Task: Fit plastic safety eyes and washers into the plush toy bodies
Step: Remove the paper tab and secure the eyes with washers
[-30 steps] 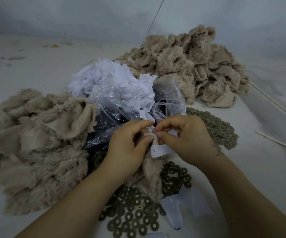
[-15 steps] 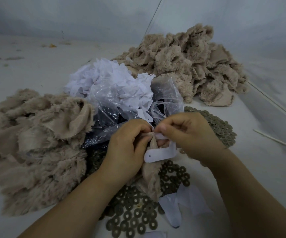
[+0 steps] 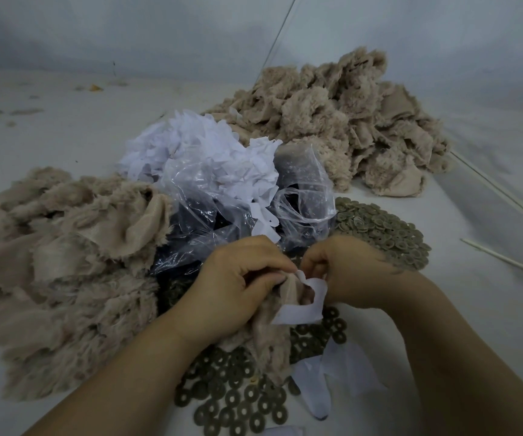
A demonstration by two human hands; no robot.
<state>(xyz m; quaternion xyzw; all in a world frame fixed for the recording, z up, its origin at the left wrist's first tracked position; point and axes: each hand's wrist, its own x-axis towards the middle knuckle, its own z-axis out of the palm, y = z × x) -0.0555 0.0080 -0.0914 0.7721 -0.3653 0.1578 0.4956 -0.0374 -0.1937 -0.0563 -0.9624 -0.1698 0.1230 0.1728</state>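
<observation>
Pinching one plush body (image 3: 280, 305) between both hands over the loose washers (image 3: 235, 401) — left hand (image 3: 238, 291) curled tight on the fabric to steady it, right hand (image 3: 348, 273) gripping the white paper piece (image 3: 309, 302) against it. Eye itself hidden under my fingers — probably being seated. Spare bodies heaped left (image 3: 65, 269) and far right (image 3: 342, 121), bagged parts (image 3: 232, 196) between, all near.

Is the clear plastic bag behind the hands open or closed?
Open. The clear plastic bag lies crumpled with its mouth gaping, and white paper pieces spill out over it.
</observation>
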